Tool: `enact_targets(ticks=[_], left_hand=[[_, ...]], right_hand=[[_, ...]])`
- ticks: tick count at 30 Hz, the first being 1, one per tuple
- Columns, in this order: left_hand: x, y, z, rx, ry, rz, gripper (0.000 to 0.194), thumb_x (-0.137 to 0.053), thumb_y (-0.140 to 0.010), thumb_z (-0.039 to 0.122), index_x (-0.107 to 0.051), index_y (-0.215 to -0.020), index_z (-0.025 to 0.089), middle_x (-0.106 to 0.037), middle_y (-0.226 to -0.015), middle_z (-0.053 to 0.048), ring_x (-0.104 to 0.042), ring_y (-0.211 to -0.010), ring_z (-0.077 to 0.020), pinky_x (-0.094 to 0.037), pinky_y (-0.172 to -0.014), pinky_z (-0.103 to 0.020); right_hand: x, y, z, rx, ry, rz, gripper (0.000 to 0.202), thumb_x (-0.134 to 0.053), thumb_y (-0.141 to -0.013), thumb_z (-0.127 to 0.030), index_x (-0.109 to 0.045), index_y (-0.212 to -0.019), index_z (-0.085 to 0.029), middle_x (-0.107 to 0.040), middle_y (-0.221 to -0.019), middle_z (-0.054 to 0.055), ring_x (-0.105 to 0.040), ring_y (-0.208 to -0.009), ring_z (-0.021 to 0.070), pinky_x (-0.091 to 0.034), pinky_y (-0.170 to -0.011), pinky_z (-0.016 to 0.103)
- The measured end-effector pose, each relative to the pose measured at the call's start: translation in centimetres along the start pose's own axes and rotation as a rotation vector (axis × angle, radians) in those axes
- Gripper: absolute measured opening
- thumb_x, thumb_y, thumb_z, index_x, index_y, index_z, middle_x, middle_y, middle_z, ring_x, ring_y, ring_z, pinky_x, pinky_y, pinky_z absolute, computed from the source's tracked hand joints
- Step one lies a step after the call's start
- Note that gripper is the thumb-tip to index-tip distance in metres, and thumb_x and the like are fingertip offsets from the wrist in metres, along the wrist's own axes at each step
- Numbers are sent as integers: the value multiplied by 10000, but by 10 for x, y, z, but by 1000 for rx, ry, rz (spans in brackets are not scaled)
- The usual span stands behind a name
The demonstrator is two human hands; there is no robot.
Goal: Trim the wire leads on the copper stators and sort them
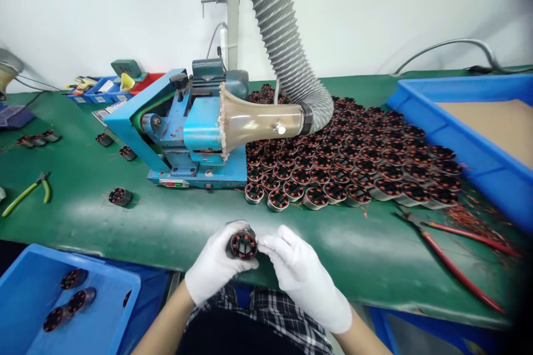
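My left hand (222,258), in a white glove, is wrapped round a motor stator (244,245) just above the front edge of the green bench. The stator's open end, with copper windings and dark slots, faces up toward me. At its right rim is my right hand (297,266), also gloved, with thumb and fingertips pinched together. Whatever lies between those fingertips, if anything, is too small to make out. Behind both hands, many similar stators (315,197) stand packed together on the bench. A single stator (120,196) sits apart to the left.
A blue belt machine (208,133) with a grey suction hose (287,28) stands behind my hands. Red-handled cutters (453,266) and wire scraps lie right, green pliers (27,194) left. Blue bins hold stators at lower left (112,272) and cardboard at right (470,161).
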State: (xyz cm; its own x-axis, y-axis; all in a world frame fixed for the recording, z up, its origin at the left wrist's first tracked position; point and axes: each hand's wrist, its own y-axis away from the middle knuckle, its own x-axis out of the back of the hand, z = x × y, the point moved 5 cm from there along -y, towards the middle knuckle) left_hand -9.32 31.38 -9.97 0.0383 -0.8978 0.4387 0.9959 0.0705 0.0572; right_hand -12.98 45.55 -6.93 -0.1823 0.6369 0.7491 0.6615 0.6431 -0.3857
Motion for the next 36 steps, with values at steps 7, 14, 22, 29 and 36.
enact_targets(ticks=[7, 14, 22, 29, 36], left_hand=[[22, 19, 48, -369, -13, 84, 249, -644, -710, 133, -578, -932, 225, -564, -1074, -68, -520, -1084, -226, -449, -929, -376], [20, 17, 51, -364, 13, -136, 352, -582, -738, 88, -516, -1055, 226, -570, -1091, -59, -552, -1010, -183, -468, -886, -329], [20, 25, 59, -285, -142, 0, 488, -579, -720, 80, -486, -1167, 252, -472, -1131, -75, -496, -1055, -206, -437, -916, -358], [19, 24, 54, -290, -2, -32, 416, -640, -695, 80, -506, -1054, 243, -546, -1041, -38, -542, -993, -186, -466, -881, -340], [26, 34, 59, -554, -48, 146, 366, -597, -731, 54, -545, -1047, 233, -499, -1136, -73, -521, -1052, -199, -465, -888, -357]], right_hand=[[16, -16, -5, -382, -629, -228, 328, -420, -857, -272, -416, -540, -190, -446, -517, -25, -437, -511, 110, -356, -508, 232], [17, -13, -12, -463, -548, -262, 292, -408, -851, -261, -426, -569, -186, -463, -534, -15, -444, -531, 122, -349, -546, 252], [30, -9, -21, -437, -458, -206, 293, -430, -849, -216, -470, -561, -179, -508, -597, -3, -488, -588, 126, -370, -587, 256], [27, -3, -18, -577, -767, -31, 125, -509, -780, -189, -573, -887, -202, -499, -577, -51, -509, -519, 106, -413, -544, 233], [20, -8, -19, -548, -759, -140, 312, -460, -812, -238, -458, -504, -185, -478, -487, -23, -464, -499, 109, -366, -539, 238]])
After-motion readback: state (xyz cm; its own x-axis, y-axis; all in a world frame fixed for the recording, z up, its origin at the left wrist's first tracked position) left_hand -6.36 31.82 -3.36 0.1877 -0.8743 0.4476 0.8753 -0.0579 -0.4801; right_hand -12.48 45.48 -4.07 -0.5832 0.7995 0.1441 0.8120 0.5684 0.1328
